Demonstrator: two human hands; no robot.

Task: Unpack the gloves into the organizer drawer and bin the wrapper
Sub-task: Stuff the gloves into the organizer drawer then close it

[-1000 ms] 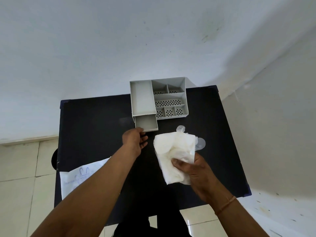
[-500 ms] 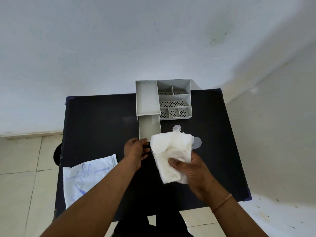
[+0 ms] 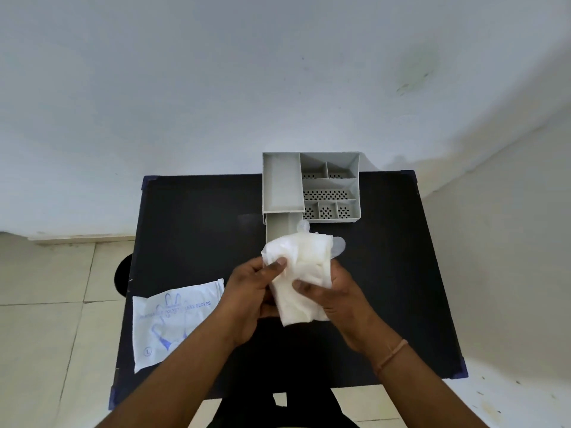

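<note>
Head view: both hands gripping the glove bundle just short of the pulled-out drawer.

Left hand and right hand closed on the gloves, thumbs on top, held over the table middle, likely to feed into the organizer drawer at the far edge. Wrapper parked near the left edge, not yet binned.
</note>
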